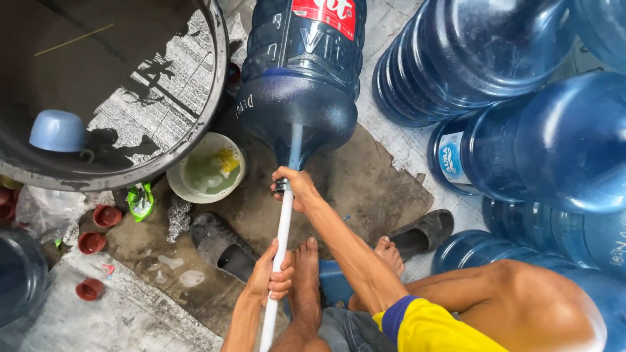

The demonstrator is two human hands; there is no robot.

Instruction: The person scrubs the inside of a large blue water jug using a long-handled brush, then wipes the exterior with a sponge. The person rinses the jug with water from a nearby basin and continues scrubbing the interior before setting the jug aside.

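Observation:
A large blue water jug [297,78] lies tipped with its neck pointing toward me. A long white rod [282,241] runs into its mouth. My right hand [297,189] is closed around the rod right at the jug's neck, and the arm has a yellow sleeve. Lower down, my left hand [268,277] grips the same rod near my bare feet [306,274]. The rod's far end is hidden inside the jug.
A big black tub [218,98] of water with a floating blue bowl [57,130] stands at the upper left. Beside it are a white basin [176,186] of soapy water, steel wool [177,218], red caps [91,242] and dark sandals [218,244]. Several blue jugs [521,130] crowd the right.

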